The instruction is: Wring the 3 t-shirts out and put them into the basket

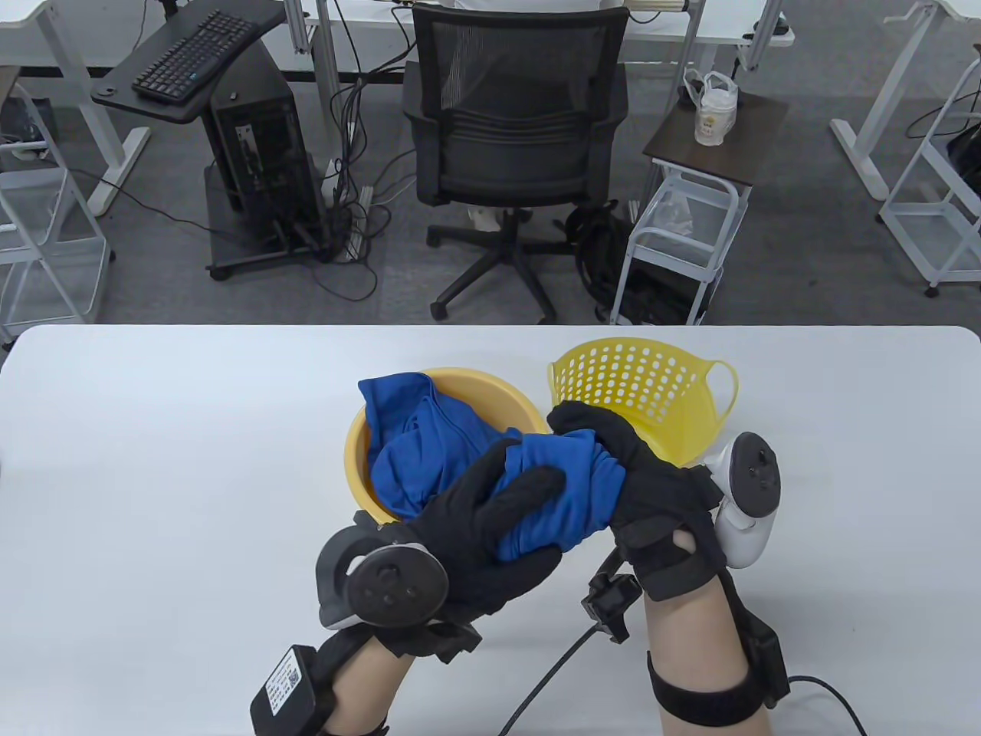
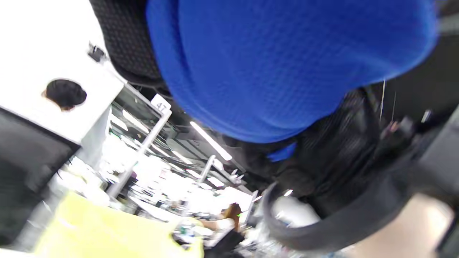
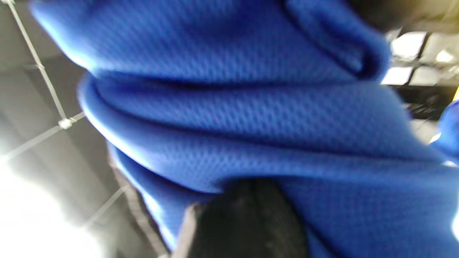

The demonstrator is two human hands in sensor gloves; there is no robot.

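- White tabletop (image 1: 153, 460) fills the lower half of the table view; beyond its far edge stand a black mesh office chair (image 1: 513, 130), a computer tower on a cart (image 1: 260, 153) with a keyboard (image 1: 191, 54) on it, and white desk frames.
- Two containers sit side by side near the middle of the table: a yellow basin (image 1: 360, 452) on the left and a perforated yellow basket (image 1: 651, 383) with a loop handle on the right. No cloth shows in the basket.
- A bright blue t-shirt (image 1: 552, 491) of fine mesh knit is bunched into a thick roll, held above the table at the basin's near right edge. More blue cloth (image 1: 414, 437) is heaped in the basin; whether it is part of the same shirt or another one cannot be told.
- The left hand (image 1: 483, 537), in a black glove with a tracker on its back, has its fingers wrapped around the near end of the roll.
- The right hand (image 1: 636, 475), gloved likewise, is clamped over the far end, just in front of the basket.
- Both wrist views show only blurred blue knit pressed against black glove.
- The shirt is probably soft, limp and heavy with water; gripping the two ends of the roll and twisting in opposite directions looks the best hold.
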